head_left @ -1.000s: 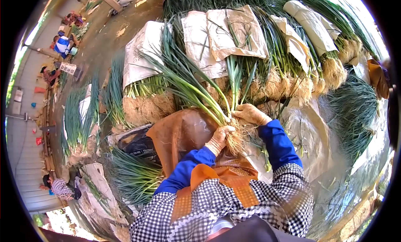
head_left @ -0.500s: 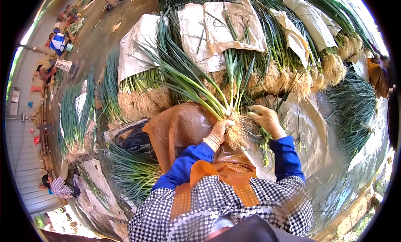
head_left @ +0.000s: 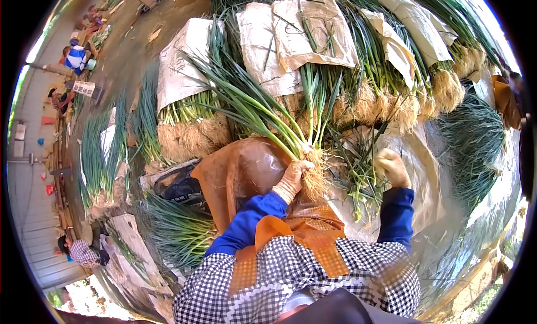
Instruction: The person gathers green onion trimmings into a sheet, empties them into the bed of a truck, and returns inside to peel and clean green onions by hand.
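My left hand (head_left: pixel 292 181) is closed around the lower stems of a small bunch of green onions (head_left: pixel 296 136). The bunch's pale, stringy roots (head_left: pixel 314 178) hang to the right of my fingers, while its green leaves fan out up and to the left. To the right, my right hand (head_left: pixel 393 167) is away from the bunch, its fingers curled in and a little blurred. Whatever may be between those fingers is hidden. Close beside that hand lies a heap of loose green trimmings (head_left: pixel 361 176). A brown apron (head_left: pixel 251 162) spreads beneath the bunch.
Large root-out bundles of green onions (head_left: pixel 366 103) lie in a row ahead, partly covered by pale sacks (head_left: pixel 316 33). More green onions lie at left (head_left: pixel 179 229) and right (head_left: pixel 472 145). Several people sit far left, including one in a checked shirt (head_left: pixel 84 252).
My right hand has moved right and slightly down, away from the roots, to beside the loose trimmings. My left hand still holds the bunch in about the same place.
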`<move>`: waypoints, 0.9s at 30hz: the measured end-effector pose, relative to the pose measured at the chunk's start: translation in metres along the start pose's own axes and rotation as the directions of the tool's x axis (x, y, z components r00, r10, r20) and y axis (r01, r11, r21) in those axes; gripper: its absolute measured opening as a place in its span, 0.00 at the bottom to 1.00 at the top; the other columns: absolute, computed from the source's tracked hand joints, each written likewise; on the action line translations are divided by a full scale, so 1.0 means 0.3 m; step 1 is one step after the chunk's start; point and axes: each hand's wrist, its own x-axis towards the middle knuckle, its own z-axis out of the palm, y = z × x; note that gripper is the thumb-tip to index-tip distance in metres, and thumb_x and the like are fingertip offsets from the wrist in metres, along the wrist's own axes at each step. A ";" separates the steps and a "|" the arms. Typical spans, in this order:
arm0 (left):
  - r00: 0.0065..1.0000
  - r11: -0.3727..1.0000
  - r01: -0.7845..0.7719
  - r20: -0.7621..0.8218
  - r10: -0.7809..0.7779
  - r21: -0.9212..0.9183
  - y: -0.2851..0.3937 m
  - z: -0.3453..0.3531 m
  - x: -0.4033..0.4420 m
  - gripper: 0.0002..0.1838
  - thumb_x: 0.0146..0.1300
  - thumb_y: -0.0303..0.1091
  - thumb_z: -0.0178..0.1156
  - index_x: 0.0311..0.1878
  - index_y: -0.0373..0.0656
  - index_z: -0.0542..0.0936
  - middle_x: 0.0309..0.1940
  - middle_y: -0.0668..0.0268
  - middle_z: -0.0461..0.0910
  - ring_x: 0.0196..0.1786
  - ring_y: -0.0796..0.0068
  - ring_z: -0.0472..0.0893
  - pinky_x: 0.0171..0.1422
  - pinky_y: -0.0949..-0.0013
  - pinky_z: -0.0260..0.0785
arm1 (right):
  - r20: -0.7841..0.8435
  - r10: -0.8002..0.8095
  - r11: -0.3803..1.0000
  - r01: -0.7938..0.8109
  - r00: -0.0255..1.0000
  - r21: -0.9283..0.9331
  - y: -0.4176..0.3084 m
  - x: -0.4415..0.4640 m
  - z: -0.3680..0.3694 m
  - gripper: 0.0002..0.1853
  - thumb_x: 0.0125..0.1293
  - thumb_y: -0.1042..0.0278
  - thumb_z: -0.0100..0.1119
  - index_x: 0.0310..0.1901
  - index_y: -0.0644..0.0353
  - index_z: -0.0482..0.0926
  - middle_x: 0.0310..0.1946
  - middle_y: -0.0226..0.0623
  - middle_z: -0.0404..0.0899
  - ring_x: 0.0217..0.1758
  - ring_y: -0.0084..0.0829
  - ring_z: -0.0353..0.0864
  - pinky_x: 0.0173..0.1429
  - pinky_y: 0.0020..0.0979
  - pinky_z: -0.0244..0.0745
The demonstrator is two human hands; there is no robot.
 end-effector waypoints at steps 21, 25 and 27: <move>0.999 0.985 0.047 0.019 -0.045 -0.165 -0.018 -0.054 0.020 0.30 0.45 0.23 0.48 0.57 0.35 0.66 0.53 0.55 0.71 0.51 0.63 0.73 0.57 0.65 0.67 | -0.144 0.234 0.971 -0.238 0.961 -0.010 0.202 0.077 -0.028 0.15 0.61 0.57 0.54 0.36 0.64 0.75 0.22 0.31 0.76 0.20 0.20 0.70 0.25 0.19 0.63; 0.996 0.997 -0.059 0.067 0.063 -0.059 0.000 0.018 -0.018 0.25 0.45 0.23 0.51 0.52 0.34 0.70 0.45 0.59 0.75 0.46 0.69 0.75 0.52 0.69 0.69 | -0.063 0.304 0.952 -0.306 0.951 -0.019 0.206 0.210 0.203 0.34 0.65 0.40 0.38 0.59 0.65 0.63 0.46 0.41 0.76 0.37 0.29 0.78 0.44 0.29 0.71; 0.998 0.988 -0.019 0.062 0.009 0.155 -0.012 -0.018 -0.041 0.22 0.46 0.23 0.52 0.49 0.35 0.72 0.41 0.62 0.77 0.43 0.71 0.76 0.50 0.70 0.69 | 0.052 0.288 0.932 -0.293 0.956 0.212 0.144 0.289 0.338 0.27 0.66 0.45 0.40 0.53 0.61 0.70 0.38 0.37 0.77 0.28 0.23 0.73 0.38 0.27 0.69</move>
